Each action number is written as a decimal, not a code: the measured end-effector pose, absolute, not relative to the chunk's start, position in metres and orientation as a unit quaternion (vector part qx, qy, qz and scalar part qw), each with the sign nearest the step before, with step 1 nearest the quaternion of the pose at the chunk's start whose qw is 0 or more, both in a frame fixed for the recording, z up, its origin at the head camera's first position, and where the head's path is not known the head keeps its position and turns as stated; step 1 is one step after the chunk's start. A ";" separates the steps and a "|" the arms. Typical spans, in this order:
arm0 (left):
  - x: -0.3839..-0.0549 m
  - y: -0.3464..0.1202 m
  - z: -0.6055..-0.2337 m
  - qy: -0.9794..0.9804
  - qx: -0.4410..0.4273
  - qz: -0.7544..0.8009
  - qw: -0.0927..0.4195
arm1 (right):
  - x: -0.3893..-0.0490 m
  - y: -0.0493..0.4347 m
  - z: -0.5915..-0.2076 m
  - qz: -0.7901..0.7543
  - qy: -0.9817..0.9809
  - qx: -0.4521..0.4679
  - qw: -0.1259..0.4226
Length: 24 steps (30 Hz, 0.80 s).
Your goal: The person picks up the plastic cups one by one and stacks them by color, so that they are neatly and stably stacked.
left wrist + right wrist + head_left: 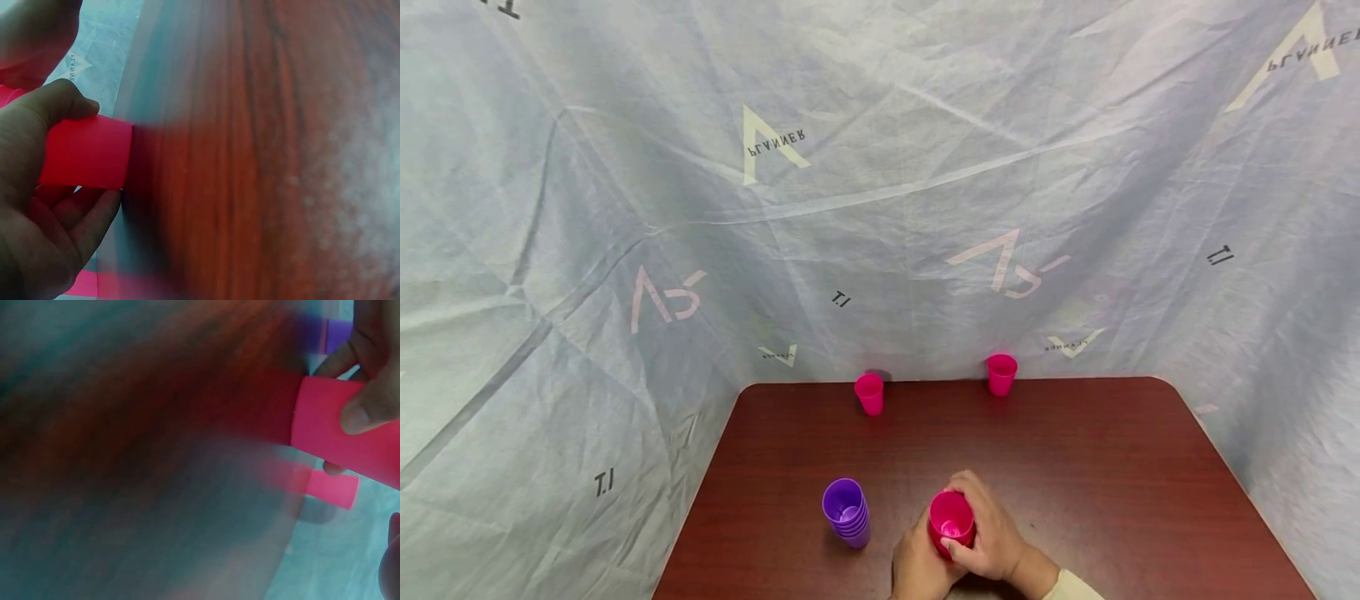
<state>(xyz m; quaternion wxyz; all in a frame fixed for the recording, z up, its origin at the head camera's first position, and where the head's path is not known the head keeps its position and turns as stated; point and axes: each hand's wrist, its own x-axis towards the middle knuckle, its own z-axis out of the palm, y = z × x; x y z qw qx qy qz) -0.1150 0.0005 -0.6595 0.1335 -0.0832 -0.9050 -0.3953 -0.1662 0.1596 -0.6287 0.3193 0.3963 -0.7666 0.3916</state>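
A bright pink plastic cup (952,510) stands mouth up near the table's front, between both hands. My left hand (919,560) grips its lower side; the left wrist view shows the thumb on one side of the cup (90,153) and fingers on the other. Around the upper part curls my right hand (996,533), fingers over the far side and thumb at the near rim. I cannot tell whether several cups are nested here. Left of the hands stands a stack of purple cups (847,512), several rims showing, touched by neither hand.
Two more pink cups stand upright at the table's back edge, one left of centre (870,394) and one farther right (1002,375). The brown wooden table (1112,467) is bordered by grey printed cloth (887,192) at the back and sides.
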 end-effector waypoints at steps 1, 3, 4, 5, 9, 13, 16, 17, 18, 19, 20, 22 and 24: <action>-0.115 0.001 -0.659 -0.905 -0.081 -0.396 0.132 | -0.166 0.160 -0.630 0.387 -0.769 0.396 0.317; -0.115 0.001 -0.659 -0.907 -0.076 -0.394 0.126 | -0.164 0.161 -0.632 0.381 -0.776 0.395 0.312; -0.115 0.001 -0.659 -0.908 -0.073 -0.393 0.123 | -0.163 0.161 -0.634 0.377 -0.779 0.393 0.309; -0.115 0.001 -0.659 -0.910 -0.071 -0.391 0.120 | -0.163 0.162 -0.635 0.373 -0.783 0.392 0.306; -0.116 0.002 -0.658 -0.913 -0.064 -0.385 0.115 | -0.160 0.165 -0.641 0.364 -0.796 0.388 0.289; -0.116 0.002 -0.658 -0.913 -0.066 -0.386 0.115 | -0.159 0.167 -0.646 0.363 -0.802 0.386 0.276; -0.116 0.001 -0.658 -0.912 -0.067 -0.389 0.115 | -0.159 0.168 -0.646 0.363 -0.806 0.384 0.268; -0.116 0.001 -0.659 -0.911 -0.068 -0.390 0.115 | -0.159 0.168 -0.645 0.363 -0.807 0.384 0.265; -0.116 0.001 -0.659 -0.911 -0.069 -0.390 0.116 | -0.159 0.169 -0.645 0.363 -0.807 0.385 0.262; -0.116 0.001 -0.659 -0.911 -0.071 -0.390 0.116 | -0.158 0.169 -0.644 0.363 -0.807 0.387 0.260; -0.116 0.001 -0.659 -0.910 -0.073 -0.391 0.117 | -0.158 0.170 -0.643 0.364 -0.807 0.389 0.257; -0.116 0.000 -0.658 -0.908 -0.078 -0.394 0.117 | -0.158 0.172 -0.642 0.365 -0.804 0.396 0.251; -0.116 0.000 -0.658 -0.906 -0.080 -0.399 0.116 | -0.160 0.174 -0.640 0.375 -0.797 0.406 0.242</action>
